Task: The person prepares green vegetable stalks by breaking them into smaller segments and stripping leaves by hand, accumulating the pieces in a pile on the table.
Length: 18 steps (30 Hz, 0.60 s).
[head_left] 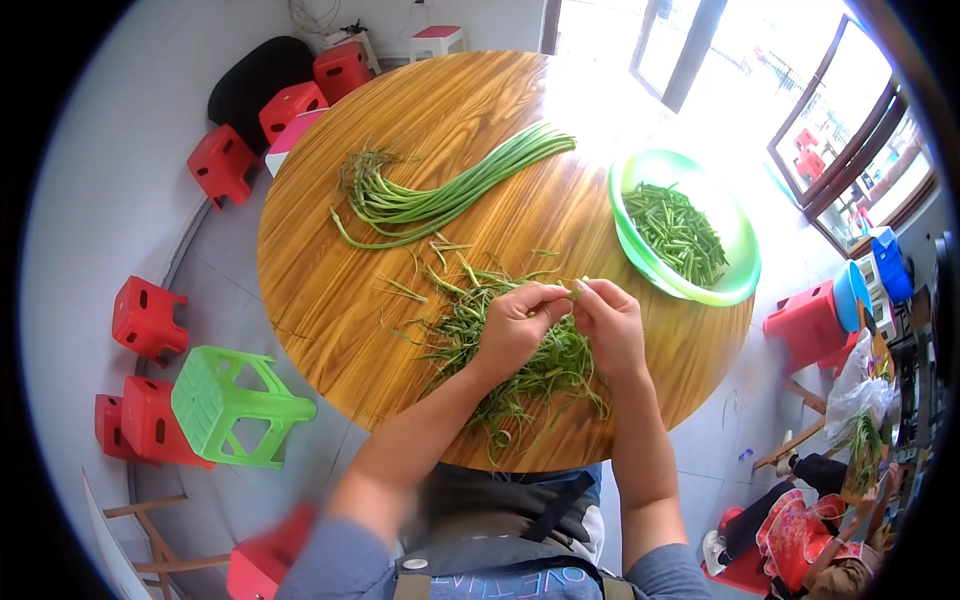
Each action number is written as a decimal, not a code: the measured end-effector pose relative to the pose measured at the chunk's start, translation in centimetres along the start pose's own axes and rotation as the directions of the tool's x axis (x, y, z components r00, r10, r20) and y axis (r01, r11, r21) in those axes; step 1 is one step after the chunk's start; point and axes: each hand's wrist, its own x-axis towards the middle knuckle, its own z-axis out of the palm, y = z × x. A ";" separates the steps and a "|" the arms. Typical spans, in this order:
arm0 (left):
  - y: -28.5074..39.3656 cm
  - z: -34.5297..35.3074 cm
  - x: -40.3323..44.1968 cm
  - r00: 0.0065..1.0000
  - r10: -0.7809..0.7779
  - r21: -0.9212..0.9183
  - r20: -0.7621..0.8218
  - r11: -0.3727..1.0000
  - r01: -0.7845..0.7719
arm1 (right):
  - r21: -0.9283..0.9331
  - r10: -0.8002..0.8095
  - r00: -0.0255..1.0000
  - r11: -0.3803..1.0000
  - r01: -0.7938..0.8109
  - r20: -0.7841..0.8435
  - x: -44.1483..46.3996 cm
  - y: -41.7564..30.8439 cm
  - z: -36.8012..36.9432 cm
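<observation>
A green bit [573,293] is pinched by the left hand [517,325] and right hand [612,325], best kept above the trimmings [455,335].

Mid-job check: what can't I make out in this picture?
Head view:
Small piece between left hand and right hand: mostly covered by them.
Table under the trimmings pile: hidden by it.
Bowl floor: covered by cut green pieces.
Red stool at bottom: blurred, cut off by the bottom edge.

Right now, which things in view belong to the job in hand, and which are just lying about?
Job, it seems: left hand, right hand, long stalks, leafy heap, bowl, short pieces, table.

Apparently lying about: green stool, red stools, blue basin.
</observation>
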 end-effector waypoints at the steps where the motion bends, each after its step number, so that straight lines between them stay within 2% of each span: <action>1: -0.1 0.3 -0.1 0.997 -0.056 -0.057 -0.044 0.997 0.054 | -0.161 -0.101 0.995 0.982 0.095 -0.026 -0.1 0.2 0.3; 3: 0.0 1.0 -0.3 0.987 -0.086 -0.081 -0.136 0.994 0.075 | -0.426 -0.333 0.942 0.859 0.285 -0.041 -0.1 1.0 0.5; 6: 0.2 0.6 -0.1 0.976 -0.103 -0.069 -0.194 0.993 0.091 | -0.661 -0.646 0.756 0.524 0.536 0.100 -0.6 1.4 1.5; 7: 0.2 0.4 0.0 0.975 -0.103 -0.056 -0.200 0.994 0.093 | -0.657 -0.653 0.748 0.513 0.553 0.119 -0.8 1.3 1.8; 10: -0.9 -0.1 0.3 0.978 -0.170 -0.284 -0.124 0.950 0.129 | -0.621 -0.595 0.766 0.512 0.594 0.243 -0.9 1.0 1.6; 13: -0.6 -1.0 0.7 0.979 -0.144 -0.483 0.142 0.853 0.196 | -0.580 -0.570 0.721 0.455 0.676 0.394 -0.8 1.6 1.2; 16: 0.5 -0.9 0.7 0.981 -0.117 -0.556 0.152 0.811 0.183 | -0.367 -0.330 0.922 0.847 0.384 0.202 -1.4 1.0 1.7; 17: 0.6 -0.8 0.7 0.988 -0.092 -0.529 0.126 0.836 0.146 | -0.224 -0.233 0.964 0.940 0.256 0.126 -1.7 0.2 1.9; 18: 0.6 -0.6 0.7 0.993 -0.066 -0.502 0.100 0.858 0.108 | -0.117 -0.201 0.976 0.971 0.209 0.079 -1.5 0.0 1.8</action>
